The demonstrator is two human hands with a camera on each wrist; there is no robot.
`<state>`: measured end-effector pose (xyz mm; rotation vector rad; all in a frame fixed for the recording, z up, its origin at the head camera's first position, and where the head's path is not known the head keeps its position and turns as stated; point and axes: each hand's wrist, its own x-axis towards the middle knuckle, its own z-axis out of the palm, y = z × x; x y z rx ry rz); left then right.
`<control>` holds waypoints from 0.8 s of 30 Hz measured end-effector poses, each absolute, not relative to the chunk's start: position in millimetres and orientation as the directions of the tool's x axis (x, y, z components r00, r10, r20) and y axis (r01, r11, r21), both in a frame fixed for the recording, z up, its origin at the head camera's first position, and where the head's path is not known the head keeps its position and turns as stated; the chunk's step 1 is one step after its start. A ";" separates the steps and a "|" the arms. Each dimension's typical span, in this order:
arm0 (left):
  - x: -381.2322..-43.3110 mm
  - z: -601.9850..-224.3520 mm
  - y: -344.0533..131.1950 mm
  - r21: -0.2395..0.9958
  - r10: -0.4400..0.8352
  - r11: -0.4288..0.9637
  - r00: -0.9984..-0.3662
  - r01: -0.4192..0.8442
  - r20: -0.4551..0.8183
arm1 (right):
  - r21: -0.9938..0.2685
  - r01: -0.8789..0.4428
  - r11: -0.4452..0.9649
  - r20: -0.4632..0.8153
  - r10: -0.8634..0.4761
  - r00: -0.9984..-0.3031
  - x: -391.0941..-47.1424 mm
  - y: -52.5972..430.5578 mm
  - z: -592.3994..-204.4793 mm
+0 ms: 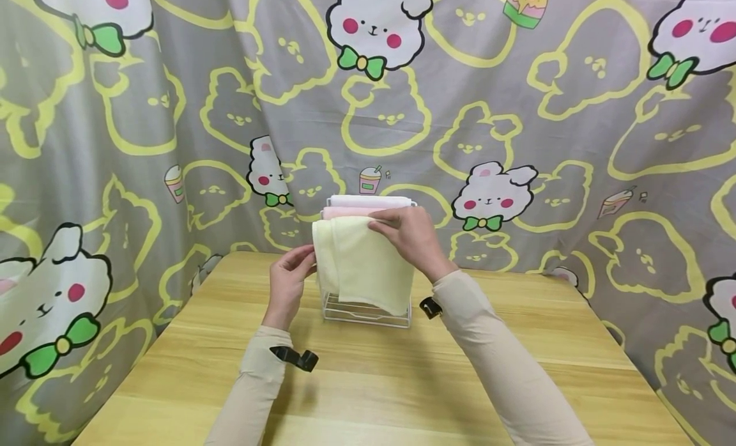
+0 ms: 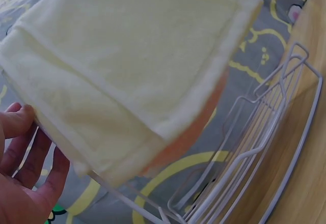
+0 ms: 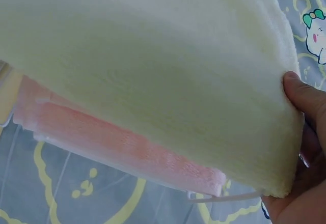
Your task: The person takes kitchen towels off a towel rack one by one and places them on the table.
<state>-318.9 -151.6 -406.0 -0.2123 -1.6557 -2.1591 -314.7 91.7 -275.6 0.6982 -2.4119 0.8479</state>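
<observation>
A pale yellow towel [image 1: 368, 261] hangs folded over the front bar of a white wire rack [image 1: 368, 319], its lower right corner slanting down. At the towel's top right edge, the right hand [image 1: 415, 235] pinches the cloth between thumb and fingers; the right wrist view shows the thumb [image 3: 298, 84] on its near face. The left hand [image 2: 25, 168] has its thumb and fingers at the towel's left edge, beside the rack's side wire, and seems to pinch the cloth there. Behind hang a pink towel [image 3: 117, 132] and a white towel [image 1: 370, 201].
The rack stands on a wood-grain table [image 1: 356, 382], near its back edge. A grey curtain [image 1: 460, 69] printed with cartoon rabbits hangs behind and at both sides. Black straps [image 1: 294, 358] are on both wrists over beige sleeves.
</observation>
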 end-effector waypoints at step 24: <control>-321.0 -407.5 -150.9 0.866 -0.214 -0.262 -0.901 0.426 0.378 | -0.347 -0.736 0.582 0.754 -0.294 -0.588 -292.4 98.6 -245.8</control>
